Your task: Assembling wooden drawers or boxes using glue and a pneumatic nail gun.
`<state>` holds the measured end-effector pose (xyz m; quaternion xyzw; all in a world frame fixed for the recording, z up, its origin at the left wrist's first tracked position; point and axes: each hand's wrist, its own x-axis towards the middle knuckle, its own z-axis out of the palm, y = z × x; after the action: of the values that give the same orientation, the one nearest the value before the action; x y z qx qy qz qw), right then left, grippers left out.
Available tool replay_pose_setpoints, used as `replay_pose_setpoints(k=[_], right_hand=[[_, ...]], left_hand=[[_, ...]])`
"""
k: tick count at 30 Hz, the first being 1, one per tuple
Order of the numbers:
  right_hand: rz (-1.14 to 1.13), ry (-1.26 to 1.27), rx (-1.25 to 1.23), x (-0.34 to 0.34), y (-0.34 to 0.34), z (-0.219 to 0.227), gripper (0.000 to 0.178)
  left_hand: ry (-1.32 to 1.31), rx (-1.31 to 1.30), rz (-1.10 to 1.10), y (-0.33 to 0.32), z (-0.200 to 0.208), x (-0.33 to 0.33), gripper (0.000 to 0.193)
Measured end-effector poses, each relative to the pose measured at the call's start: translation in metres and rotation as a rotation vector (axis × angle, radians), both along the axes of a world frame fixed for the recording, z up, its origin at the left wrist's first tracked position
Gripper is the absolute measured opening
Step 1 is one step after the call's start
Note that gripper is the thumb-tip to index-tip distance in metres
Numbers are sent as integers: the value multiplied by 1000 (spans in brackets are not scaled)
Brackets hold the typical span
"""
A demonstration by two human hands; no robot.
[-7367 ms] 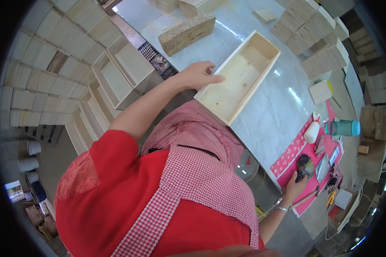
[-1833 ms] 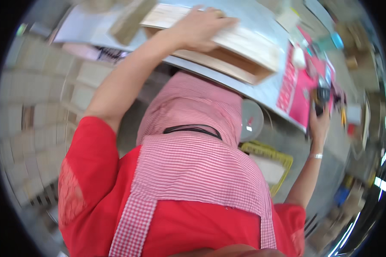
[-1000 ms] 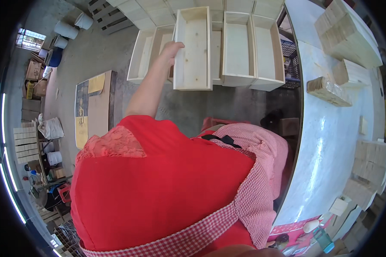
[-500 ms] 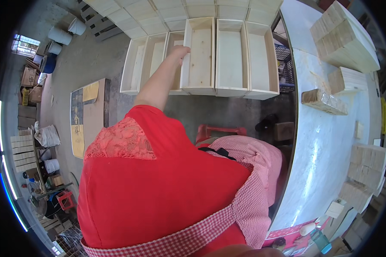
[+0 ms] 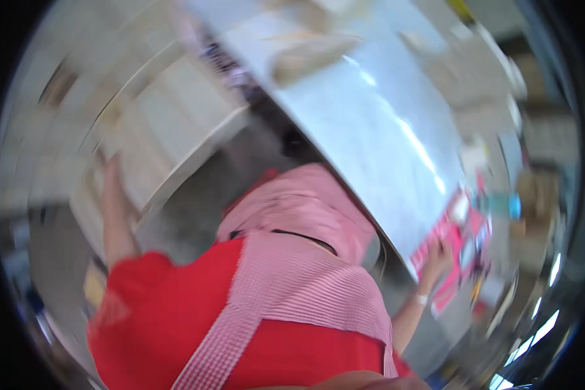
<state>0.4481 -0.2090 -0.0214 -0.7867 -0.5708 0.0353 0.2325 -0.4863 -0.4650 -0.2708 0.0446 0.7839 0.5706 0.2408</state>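
The view is smeared by motion. At the left, my left hand (image 5: 112,170) reaches among the pale wooden open boxes (image 5: 185,107), which stand in a row. It is at a box wall, but blur hides its fingers. My right hand (image 5: 439,259), with a pale band at the wrist, is over the near corner of the white-topped table, by a pink patterned cloth (image 5: 429,249). Whether anything lies between its fingers does not show. Beyond it on the cloth are a white object (image 5: 460,209) and a clear container with a blue end (image 5: 513,206).
The long glossy white table (image 5: 370,130) runs diagonally to my right. A blurred block (image 5: 312,58) lies toward its far end. Stacks of pale wooden pieces (image 5: 455,78) line its far side. Part of a red stool (image 5: 260,182) shows beside my pink apron.
My head and body have turned right, so the boxes now appear at the left. My right hand has come into view by the pink cloth. My left hand stays at the boxes.
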Motion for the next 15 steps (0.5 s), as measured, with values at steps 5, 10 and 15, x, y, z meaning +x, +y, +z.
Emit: replay_pose_setpoints(k=[5,10,15], right_hand=[[-108,249,146,-20,29,0,14],[-129,160,111,-31,86,3,26],[-129,-92,171,-3,157,-23,40]], left_hand=[[606,-445,-61,176,198,175,40],[806,71,-288,241,222,252,23],[743,287,-716,309,254,388,17]])
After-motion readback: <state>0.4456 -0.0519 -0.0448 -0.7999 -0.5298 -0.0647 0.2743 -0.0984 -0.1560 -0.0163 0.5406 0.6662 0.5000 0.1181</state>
